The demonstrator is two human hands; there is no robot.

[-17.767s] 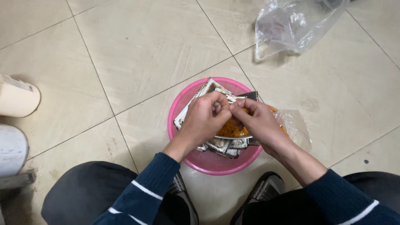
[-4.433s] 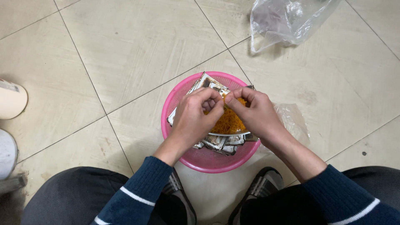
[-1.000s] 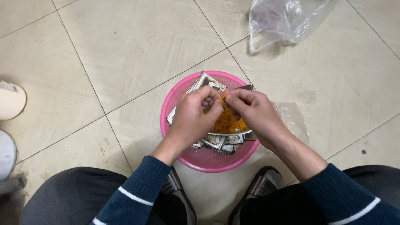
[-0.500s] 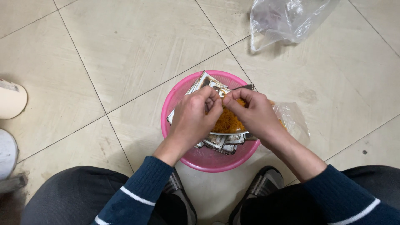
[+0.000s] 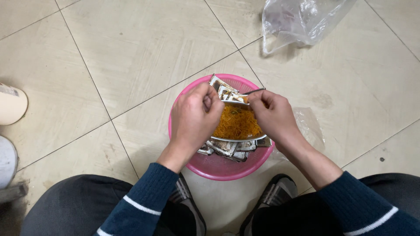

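A pink round basket [image 5: 218, 168] sits on the tiled floor between my feet. Inside it rests a metal bowl [image 5: 238, 139] full of orange shredded strands [image 5: 236, 122], with several silver sachets [image 5: 229, 150] under and around it. My left hand [image 5: 194, 116] and my right hand [image 5: 273, 116] meet above the bowl, both pinching one small silver sachet [image 5: 232, 97] held between them. Another sachet [image 5: 218, 83] sticks up at the basket's far rim.
A crumpled clear plastic bag [image 5: 297, 19] lies on the floor at the upper right. A thinner clear bag [image 5: 310, 129] lies right of the basket. A cream cylinder [image 5: 11, 105] and a white object [image 5: 6, 161] sit at the left edge. My shoes [image 5: 280, 192] flank the basket.
Both hands stay over the bowl, fingers working the small sachet. The hands have shifted only slightly; the basket and bowl have not moved.
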